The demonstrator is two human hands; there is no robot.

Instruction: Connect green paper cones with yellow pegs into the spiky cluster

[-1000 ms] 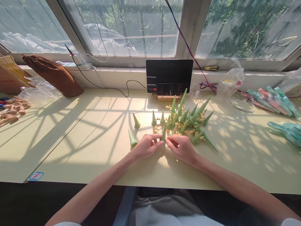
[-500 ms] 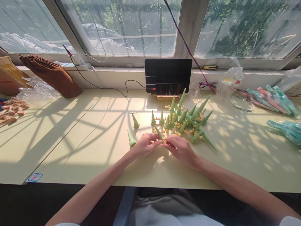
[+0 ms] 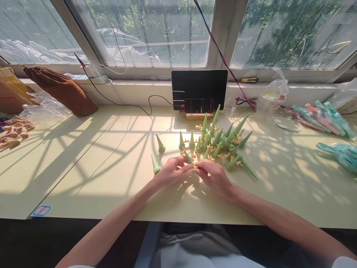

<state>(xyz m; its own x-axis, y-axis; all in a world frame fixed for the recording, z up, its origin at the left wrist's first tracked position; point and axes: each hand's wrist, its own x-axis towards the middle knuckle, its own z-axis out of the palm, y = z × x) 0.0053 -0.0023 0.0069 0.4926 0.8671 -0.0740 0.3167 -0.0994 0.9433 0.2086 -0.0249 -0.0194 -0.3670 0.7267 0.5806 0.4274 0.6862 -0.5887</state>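
Observation:
Between my hands is a green cone (image 3: 187, 155) with a small yellow piece (image 3: 194, 165) at its base, its tip leaning up to the left. My left hand (image 3: 174, 171) is closed on the cone from the left. From the right, the fingers of my right hand (image 3: 213, 174) pinch the yellow piece; the exact contact is partly hidden. Just beyond stands a cluster of green cones (image 3: 216, 139), many with yellow pieces at the base, some upright and some tilted. Two separate cones, one farther back (image 3: 160, 143) and one nearer (image 3: 155, 164), stand left of the cluster.
A dark tablet (image 3: 199, 83) and a phone (image 3: 199, 105) rest on a wooden stand at the back. A brown pouch (image 3: 60, 89) lies at the left. Pink and teal wrapped items (image 3: 326, 117) and a teal bagged item (image 3: 338, 154) lie at the right.
The held cone has shifted very slightly upward with my hands, and my right fingers have changed position a little at its base. The other cones have not moved.

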